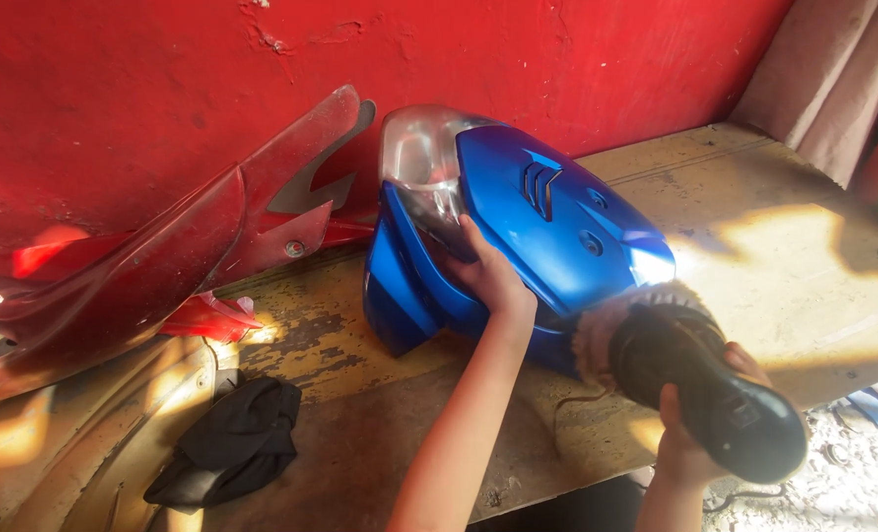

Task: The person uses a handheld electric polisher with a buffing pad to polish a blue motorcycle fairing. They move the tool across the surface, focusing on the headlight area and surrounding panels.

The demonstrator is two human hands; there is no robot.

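Two hands busy: left hand (493, 279) spread flat, steadying glossy blue plastic scooter front panel with clear headlamp (518, 227) on worn wooden bench (774, 256); right hand (690, 433) clasps black polishing machine with woolly pad (685, 379) against panel's lower edge. Upper face gleams; underside finish unclear, probably unfinished.

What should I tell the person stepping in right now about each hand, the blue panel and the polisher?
Left hand: pressed flat on the blue scooter panel, near its clear headlight lens, steadying it.
Right hand: gripping the black polisher; its woolly pad sits against the panel's lower right edge.
Panel stands on the worn wooden bench, by the red wall. Red fairing pieces lean to the left; a black cloth lies in front.
Done: the panel's top looks glossy.
Left: cannot tell how much is unpolished.
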